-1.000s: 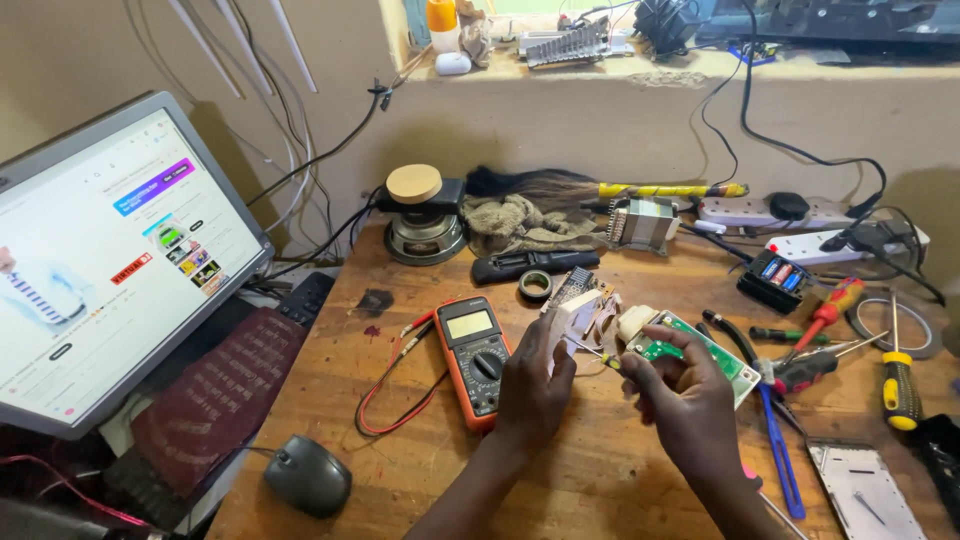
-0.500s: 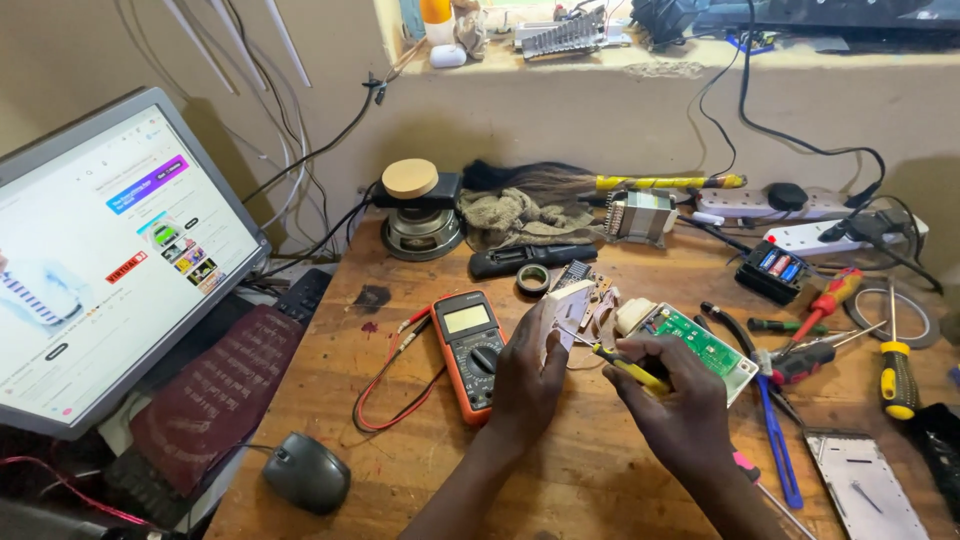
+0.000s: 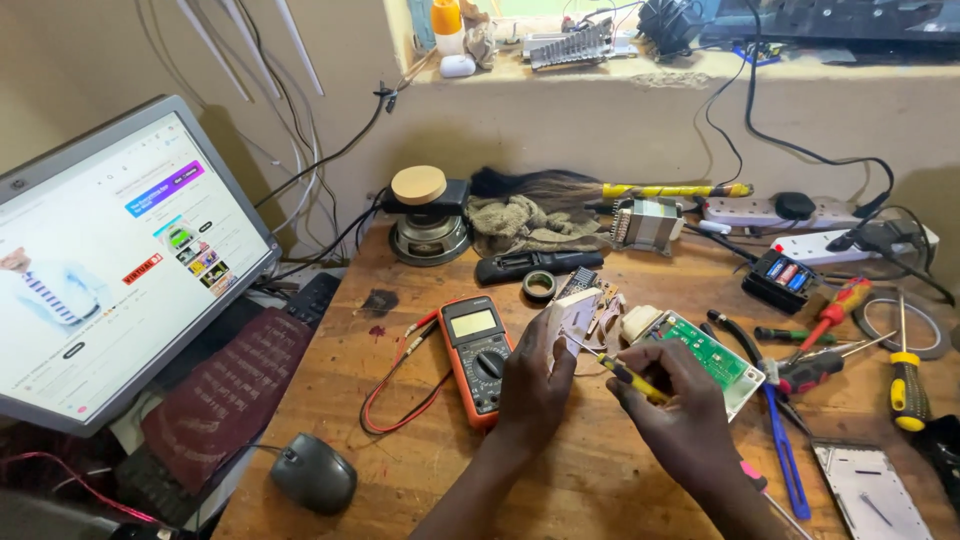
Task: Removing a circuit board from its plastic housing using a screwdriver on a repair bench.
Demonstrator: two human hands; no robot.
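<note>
Left hand (image 3: pixel 535 385), fingers closed, holds a small white casing (image 3: pixel 572 316) upright beside the multimeter (image 3: pixel 480 355). Right hand (image 3: pixel 672 405) grips a yellow-handled screwdriver (image 3: pixel 625 372), tip apparently touching the casing.

Scuffed matt wooden table (image 3: pixel 420 470), glossy orange plastic multimeter (image 3: pixel 477 355), rough cloth rag (image 3: pixel 520 222), shiny metal transformer (image 3: pixel 645 224).

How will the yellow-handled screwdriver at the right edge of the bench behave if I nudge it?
The screwdriver looks likely to roll: its handle seems round and it lies loose on the flat wooden bench. It looks stiff, with a thin metal shaft, so it should move as one piece. It would probably pivot about its thicker handle rather than slide straight.
</note>
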